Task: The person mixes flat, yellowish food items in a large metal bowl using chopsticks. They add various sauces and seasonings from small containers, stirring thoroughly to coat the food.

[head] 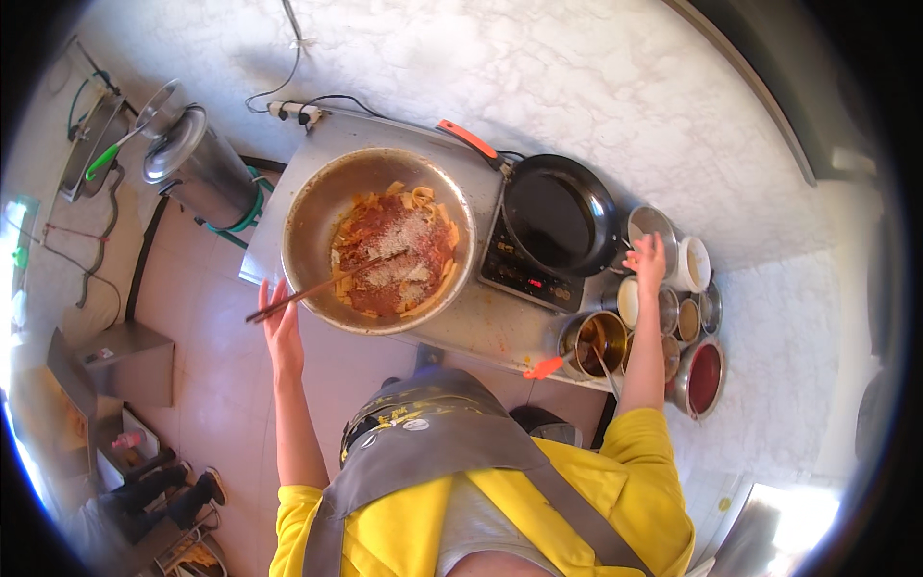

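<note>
My left hand (283, 324) is at the near-left rim of a large steel bowl (306, 216), with a pair of wooden chopsticks (310, 292) held between thumb and fingers. The chopstick tips rest in the food, where flat strips (433, 209) lie under red sauce and a pale granular topping (404, 238). Over the pots at the right, my right hand (647, 263) is raised with its fingers apart, close to a steel pot (649, 223). Between the hands, a black frying pan (555, 213) holding dark liquid sits on an induction cooker (530, 283).
A steel pot with dark oil (613, 335) and an orange-handled utensil (544, 368) stands at the counter's near edge. Several containers and a pot of red sauce (704, 379) crowd the right. A tall lidded pot (209, 173) stands left. Another person's legs (166, 498) show lower left.
</note>
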Demonstrator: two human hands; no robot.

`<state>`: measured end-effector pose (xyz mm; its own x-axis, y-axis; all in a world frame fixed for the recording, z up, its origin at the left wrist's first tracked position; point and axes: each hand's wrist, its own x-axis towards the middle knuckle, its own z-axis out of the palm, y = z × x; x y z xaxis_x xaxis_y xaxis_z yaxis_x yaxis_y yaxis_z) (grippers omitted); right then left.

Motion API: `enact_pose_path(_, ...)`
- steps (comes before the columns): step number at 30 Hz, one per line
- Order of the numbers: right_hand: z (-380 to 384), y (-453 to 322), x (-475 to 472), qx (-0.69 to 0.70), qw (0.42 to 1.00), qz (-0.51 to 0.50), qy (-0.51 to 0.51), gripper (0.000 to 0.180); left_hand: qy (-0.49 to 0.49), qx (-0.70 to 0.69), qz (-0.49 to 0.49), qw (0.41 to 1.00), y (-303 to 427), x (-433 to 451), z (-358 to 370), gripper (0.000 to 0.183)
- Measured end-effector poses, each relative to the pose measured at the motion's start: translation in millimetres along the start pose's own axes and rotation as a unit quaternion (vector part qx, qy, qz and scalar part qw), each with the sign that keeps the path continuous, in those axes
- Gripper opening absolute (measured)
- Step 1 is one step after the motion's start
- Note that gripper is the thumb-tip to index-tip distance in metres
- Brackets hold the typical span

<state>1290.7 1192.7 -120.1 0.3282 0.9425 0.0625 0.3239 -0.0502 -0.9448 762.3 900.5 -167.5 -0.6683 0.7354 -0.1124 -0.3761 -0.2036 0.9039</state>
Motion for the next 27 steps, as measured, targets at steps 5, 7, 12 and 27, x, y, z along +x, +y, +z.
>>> enact_pose_path(5,135,-83,-134,-0.270,0.662,-0.547,-0.436,0.024,-0.233,0.212,0.131,0.940,43,31,148,0.051)
enact_pose_path(7,181,-108,-182,-0.223,0.470,-0.732,-0.440,0.029,-0.328,0.351,0.136,0.867,45,26,202,0.037)
enact_pose_path(12,252,-155,-183,-0.566,0.465,-0.448,-0.513,0.018,-0.459,0.285,0.196,0.818,41,36,241,0.036)
enact_pose_path(27,393,-143,-147,-0.639,0.634,0.114,-0.420,0.034,0.003,0.373,-0.025,0.928,-5,253,-78,0.035)
